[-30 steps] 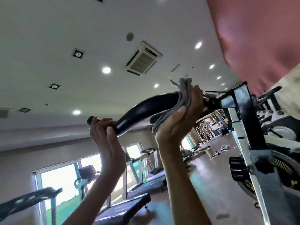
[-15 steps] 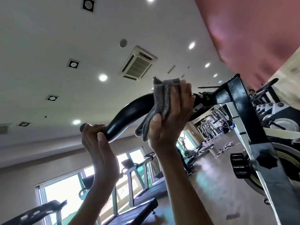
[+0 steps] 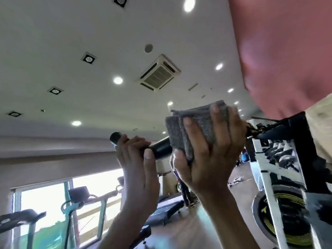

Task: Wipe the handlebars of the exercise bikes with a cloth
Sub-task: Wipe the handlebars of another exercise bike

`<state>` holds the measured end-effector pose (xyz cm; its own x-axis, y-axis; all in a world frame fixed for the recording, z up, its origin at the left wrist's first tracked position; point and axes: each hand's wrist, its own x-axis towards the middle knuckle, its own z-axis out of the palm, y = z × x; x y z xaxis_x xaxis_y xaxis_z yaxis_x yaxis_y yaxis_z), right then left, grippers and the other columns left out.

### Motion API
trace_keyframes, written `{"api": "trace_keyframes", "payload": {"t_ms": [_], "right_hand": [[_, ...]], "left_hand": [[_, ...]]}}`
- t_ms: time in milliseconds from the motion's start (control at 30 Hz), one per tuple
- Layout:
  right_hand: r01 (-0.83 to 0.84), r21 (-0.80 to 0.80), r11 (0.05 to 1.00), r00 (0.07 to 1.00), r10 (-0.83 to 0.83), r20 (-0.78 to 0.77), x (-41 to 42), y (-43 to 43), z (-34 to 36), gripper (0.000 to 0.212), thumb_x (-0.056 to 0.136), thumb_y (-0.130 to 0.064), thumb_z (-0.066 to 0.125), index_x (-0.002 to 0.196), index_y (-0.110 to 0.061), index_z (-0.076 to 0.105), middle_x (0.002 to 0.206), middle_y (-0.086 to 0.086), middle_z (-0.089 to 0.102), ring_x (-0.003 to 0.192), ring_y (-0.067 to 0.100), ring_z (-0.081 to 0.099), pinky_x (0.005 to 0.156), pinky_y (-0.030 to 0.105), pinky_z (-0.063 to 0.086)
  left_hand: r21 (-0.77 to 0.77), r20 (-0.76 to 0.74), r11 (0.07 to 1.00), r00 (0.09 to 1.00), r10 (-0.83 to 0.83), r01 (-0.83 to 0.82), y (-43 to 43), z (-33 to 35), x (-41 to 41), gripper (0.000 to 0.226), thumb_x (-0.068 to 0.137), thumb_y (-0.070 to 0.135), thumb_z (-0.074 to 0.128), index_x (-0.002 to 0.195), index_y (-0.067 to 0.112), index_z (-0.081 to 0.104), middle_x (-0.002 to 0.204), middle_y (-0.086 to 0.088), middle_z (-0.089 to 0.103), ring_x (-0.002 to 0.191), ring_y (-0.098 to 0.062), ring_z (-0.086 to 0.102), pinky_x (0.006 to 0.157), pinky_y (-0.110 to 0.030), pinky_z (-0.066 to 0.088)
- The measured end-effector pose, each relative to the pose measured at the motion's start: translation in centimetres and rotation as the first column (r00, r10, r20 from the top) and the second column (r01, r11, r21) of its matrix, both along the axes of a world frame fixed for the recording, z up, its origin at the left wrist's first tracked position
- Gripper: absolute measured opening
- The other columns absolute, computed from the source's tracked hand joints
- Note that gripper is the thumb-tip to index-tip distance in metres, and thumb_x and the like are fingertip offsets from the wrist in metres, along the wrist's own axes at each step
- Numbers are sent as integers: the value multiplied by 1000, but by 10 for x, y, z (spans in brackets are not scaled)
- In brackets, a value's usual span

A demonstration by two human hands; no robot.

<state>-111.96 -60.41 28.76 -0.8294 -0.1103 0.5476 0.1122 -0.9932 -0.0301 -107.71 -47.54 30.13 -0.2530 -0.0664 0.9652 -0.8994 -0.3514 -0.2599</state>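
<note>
Now the handlebar (image 3: pixel 161 147) is a smooth, shiny black tube, round at its tip. The cloth (image 3: pixel 199 126) is grey and fuzzy, folded into a thick pad with layered edges. It is wrapped over the bar. Beside it stands the exercise bike (image 3: pixel 265 178), with flat white and black metal bars and a round dark wheel (image 3: pixel 285 220) ringed with yellow lines.

Half a second ago a long bare bit of curved bar showed between my 2 hands. Since then the cloth has slid along the bar toward my left hand (image 3: pixel 138 169), and only a short black piece shows between them. The cloth was hanging in a loose bunch; now it lies flatter under my hand.

Both my arms reach up, palms turned toward me. My left hand grips the bar near its end, with the thumb laid across the front and the round tip poking out past it. My right hand (image 3: pixel 212 155) holds the cloth around the bar, its fingers (image 3: pixel 195 132) spread over the grey pad and the thumb tucked under its lower edge. The 2 hands are just beside each other.
</note>
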Motion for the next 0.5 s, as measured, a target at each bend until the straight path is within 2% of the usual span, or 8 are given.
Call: {"api": "trace_keyframes", "payload": {"t_ms": [67, 100, 167, 233, 333, 433, 500], "right_hand": [[171, 15, 985, 982, -169, -87, -3, -11, -9, 47, 97, -53, 32, 130, -22, 44, 137, 14, 39, 133, 34, 36, 117, 51, 17], [138, 42, 990, 984, -132, -116, -7, -14, -10, 48, 97, -53, 30, 130, -21, 43, 137, 14, 40, 133, 33, 38, 118, 52, 16], [48, 102, 994, 990, -33, -140, -14, -6, -8, 49, 98, -50, 28, 131, -17, 42, 138, 15, 39, 134, 35, 37, 115, 56, 22], [90, 98, 991, 979, -70, -193, -14, 10, -9, 46, 99, -46, 30, 132, -16, 42, 140, 17, 36, 135, 38, 33, 115, 56, 23], [234, 51, 971, 920, -205, -333, -26, 11, -15, 45, 97, -50, 33, 131, -23, 44, 139, 13, 37, 135, 35, 33, 118, 51, 14], [240, 141, 960, 891, -160, -425, -42, 13, -14, 44, 96, -51, 34, 127, -24, 48, 135, 13, 51, 132, 32, 42, 117, 52, 12], [324, 103, 941, 843, -237, -483, -41, 30, -13, 41, 96, -46, 39, 124, -21, 55, 128, 16, 59, 130, 35, 43, 115, 53, 17]], "left_hand": [[46, -45, 998, 998, 36, -34, 4, 1, 3, 44, 100, 51, 14, 104, 19, 45, 112, 8, 41, 131, -29, 31, 113, -27, 19], [54, -51, 998, 998, 30, -27, 4, 2, 1, 48, 100, 51, 14, 106, 17, 46, 114, 6, 42, 133, -32, 30, 112, -21, 15], [36, -35, 999, 999, 20, -19, 3, 2, 2, 53, 101, 50, 15, 109, 9, 49, 119, 4, 42, 137, -35, 26, 113, -19, 11], [9, -48, 1000, 999, -26, 26, 0, 2, 1, 49, 101, 44, 20, 109, 6, 50, 121, 4, 41, 140, -33, 22, 114, -20, 9], [11, -76, 999, 996, -39, 40, 1, 1, -3, 42, 99, 39, 26, 107, 7, 52, 119, 4, 41, 140, -31, 22, 115, -28, 14], [44, -75, 999, 997, -5, 8, 7, 4, -3, 50, 100, 46, 21, 107, 8, 54, 117, -2, 48, 138, -31, 24, 115, -38, 18], [57, -72, 998, 997, 0, 4, 10, 3, -2, 49, 101, 44, 19, 106, 11, 54, 115, -4, 50, 137, -28, 26, 116, -41, 19]]}}
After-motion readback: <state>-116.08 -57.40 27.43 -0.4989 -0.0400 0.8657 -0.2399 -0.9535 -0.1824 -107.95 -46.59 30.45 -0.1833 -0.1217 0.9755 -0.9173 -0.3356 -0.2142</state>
